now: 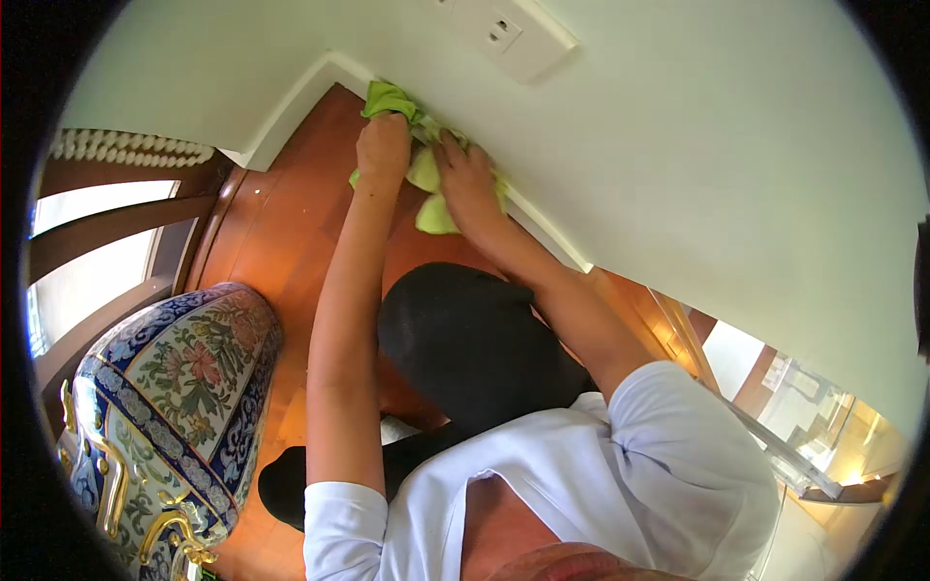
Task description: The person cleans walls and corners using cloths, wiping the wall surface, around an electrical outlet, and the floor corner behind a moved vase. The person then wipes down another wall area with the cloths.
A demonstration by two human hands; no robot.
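A bright green cloth (pixel 438 215) is bunched against the white baseboard (pixel 548 233), close to the corner where two walls meet. My left hand (pixel 385 151) is closed in a fist on the cloth's far end, and a fold sticks out beyond the knuckles. Beside it, my right hand (pixel 467 182) presses on the cloth along the baseboard, its fingers bent over the fabric. Part of the cloth hangs down between my two forearms. Both palms are hidden.
A large painted porcelain vase (pixel 201 373) with gold handles stands at the left on the wooden floor (pixel 281 218). A white bead chain (pixel 131 147) hangs near the window frame. A wall socket (pixel 502 34) is above the baseboard. My bent knee (pixel 455 334) is below my arms.
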